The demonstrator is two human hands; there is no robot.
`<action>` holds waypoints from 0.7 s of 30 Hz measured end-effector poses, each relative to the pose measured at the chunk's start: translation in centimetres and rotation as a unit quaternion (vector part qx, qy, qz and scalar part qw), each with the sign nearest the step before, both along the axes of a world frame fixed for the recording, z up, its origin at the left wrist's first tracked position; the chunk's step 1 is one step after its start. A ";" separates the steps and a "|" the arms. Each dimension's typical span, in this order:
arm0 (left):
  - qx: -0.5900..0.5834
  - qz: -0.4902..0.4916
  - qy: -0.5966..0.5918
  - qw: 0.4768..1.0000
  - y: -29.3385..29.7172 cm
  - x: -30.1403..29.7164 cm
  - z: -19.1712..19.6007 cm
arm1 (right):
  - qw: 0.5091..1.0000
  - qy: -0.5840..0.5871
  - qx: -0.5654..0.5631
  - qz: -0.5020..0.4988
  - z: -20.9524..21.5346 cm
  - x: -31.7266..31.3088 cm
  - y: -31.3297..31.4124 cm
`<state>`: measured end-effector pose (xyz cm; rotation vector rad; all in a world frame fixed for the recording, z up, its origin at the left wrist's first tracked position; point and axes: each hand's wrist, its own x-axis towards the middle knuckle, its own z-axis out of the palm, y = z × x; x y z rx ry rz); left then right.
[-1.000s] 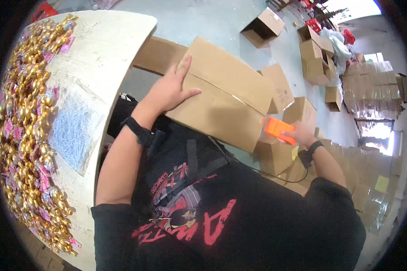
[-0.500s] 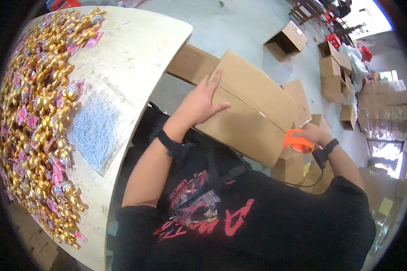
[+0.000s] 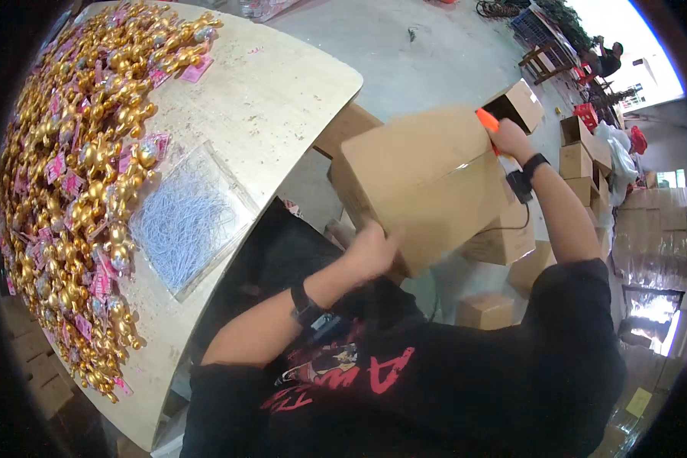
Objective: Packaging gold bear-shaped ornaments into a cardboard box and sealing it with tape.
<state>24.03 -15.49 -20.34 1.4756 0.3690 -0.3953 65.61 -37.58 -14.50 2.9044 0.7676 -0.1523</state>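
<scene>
In front of me is a brown cardboard box [image 3: 427,191], tilted and slightly smeared by motion, with its flaps closed and a shiny strip of tape along part of the top seam. My left hand [image 3: 370,252] grips the box's near left edge, its fingers curled and partly hidden. At the box's far right edge, my right hand [image 3: 513,141] is wrapped round an orange tape dispenser [image 3: 487,120], much of which the hand and box cover. Dark bands circle both wrists, and a dark cable hangs from the right one.
To the left, a pale table [image 3: 282,84] carries a heap of gold balloon-animal-shaped trinkets [image 3: 91,175] with pink tags. Near its edge lies a clear tray of pale blue strands [image 3: 183,229]. Several cartons [image 3: 580,160] stand on the floor at right. Another person [image 3: 609,59] is far off.
The box has turned and tilted. My left hand has gone from lying spread on its top to gripping its near edge. My right hand has moved to the far edge with the tape dispenser.
</scene>
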 end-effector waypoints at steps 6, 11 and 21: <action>-0.382 -0.125 0.207 0.892 0.3 -0.4 4.4 | 0.989 -0.080 0.111 0.057 2.3 -2.4 4.3; -0.237 -0.219 0.121 0.939 3.5 -1.8 5.7 | 0.974 -0.028 0.223 0.013 12.0 -13.1 2.4; -0.337 -0.094 0.013 0.937 1.2 -5.4 9.0 | 0.891 0.384 0.236 0.060 14.3 -38.3 -4.7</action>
